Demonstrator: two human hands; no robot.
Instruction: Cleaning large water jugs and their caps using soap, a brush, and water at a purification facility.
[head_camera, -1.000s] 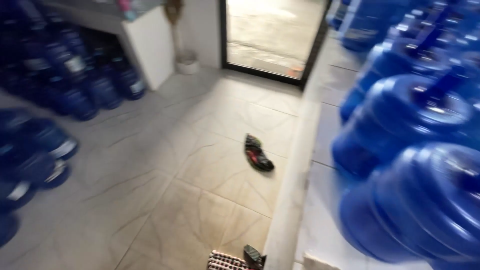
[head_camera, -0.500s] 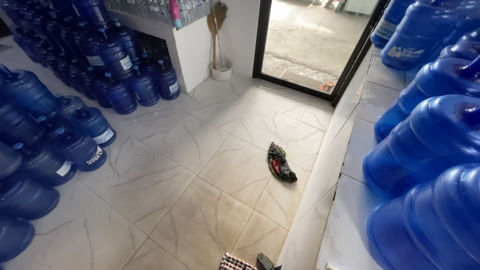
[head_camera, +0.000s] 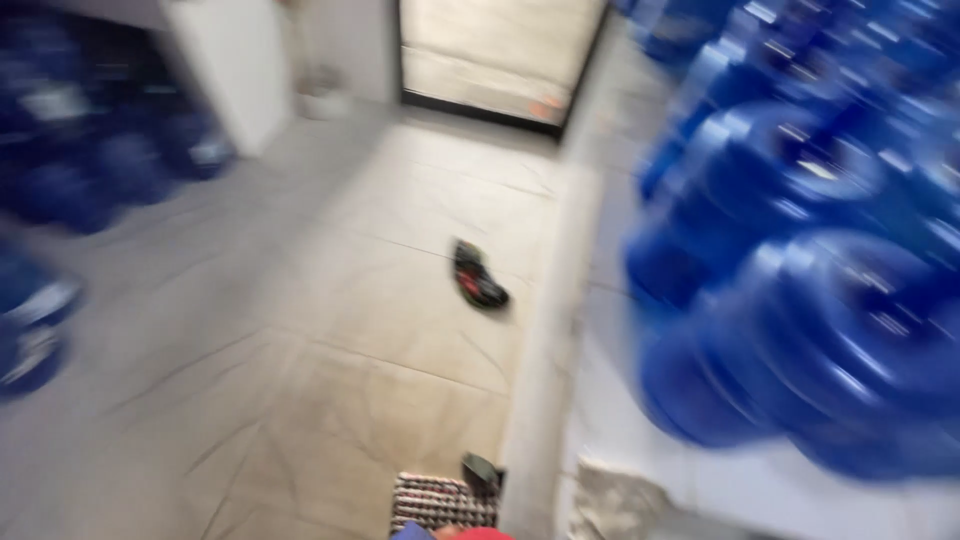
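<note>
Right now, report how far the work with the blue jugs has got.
Done: blue jugs lie stacked on the right-hand ledge; more sit by the left wall. In hand: nothing shows, neither hand is in view. Left: too blurred to judge; dark sandals and a mat lie on the tiled floor between.
</note>
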